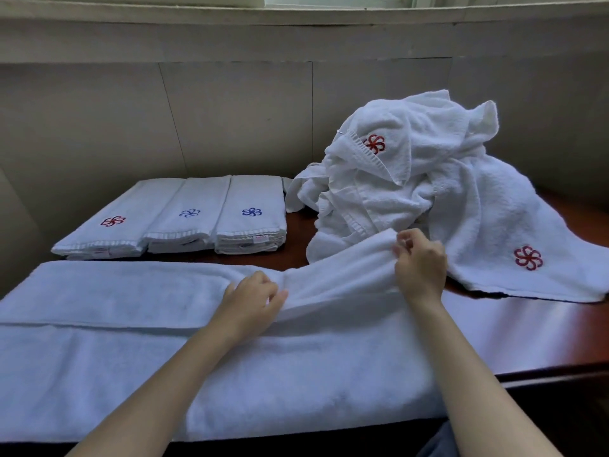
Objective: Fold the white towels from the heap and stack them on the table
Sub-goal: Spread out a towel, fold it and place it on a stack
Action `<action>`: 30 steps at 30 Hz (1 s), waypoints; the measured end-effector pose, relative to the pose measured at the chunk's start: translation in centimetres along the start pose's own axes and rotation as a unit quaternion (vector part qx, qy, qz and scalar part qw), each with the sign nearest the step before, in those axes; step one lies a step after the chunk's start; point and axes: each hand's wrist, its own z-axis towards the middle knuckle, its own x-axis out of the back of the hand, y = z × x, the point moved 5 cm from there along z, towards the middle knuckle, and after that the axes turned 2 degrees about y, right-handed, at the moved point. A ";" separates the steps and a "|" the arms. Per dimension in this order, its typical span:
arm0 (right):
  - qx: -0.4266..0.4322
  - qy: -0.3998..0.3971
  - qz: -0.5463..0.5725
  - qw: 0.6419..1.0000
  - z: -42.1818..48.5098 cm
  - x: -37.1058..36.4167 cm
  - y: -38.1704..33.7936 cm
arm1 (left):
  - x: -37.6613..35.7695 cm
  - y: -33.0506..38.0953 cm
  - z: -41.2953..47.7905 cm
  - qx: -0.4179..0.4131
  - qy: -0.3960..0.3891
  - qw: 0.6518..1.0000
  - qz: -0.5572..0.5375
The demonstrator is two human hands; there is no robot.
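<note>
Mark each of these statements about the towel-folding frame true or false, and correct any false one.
1. Three folded stacks lie side by side at the back left of the table. True.
2. All three stacks show a blue emblem on top. False: the leftmost shows red, the other two blue.
3. The right hand pinches a raised edge of the spread towel. True.
4. The heap of unfolded towels lies left of the stacks. False: it lies to their right.
5. The left hand is lifted clear of the towel. False: it rests on the towel, at a fold.
</note>
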 end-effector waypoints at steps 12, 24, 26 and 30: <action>-0.169 -0.224 -0.206 0.937 -2.2 -0.3 3.2 | -3.4 -1.4 0.5 0.013 -0.171 0.983 0.069; -0.214 -0.230 0.002 0.949 -2.0 -0.5 3.9 | -3.4 -1.2 1.3 0.042 -0.172 0.983 0.042; -0.248 -0.211 0.098 0.940 -1.8 -0.2 3.8 | -3.3 -1.2 1.6 0.050 -0.167 0.984 0.039; -0.231 -0.194 0.066 0.951 -1.1 0.9 4.4 | -3.1 -1.0 2.3 0.065 -0.121 0.990 0.029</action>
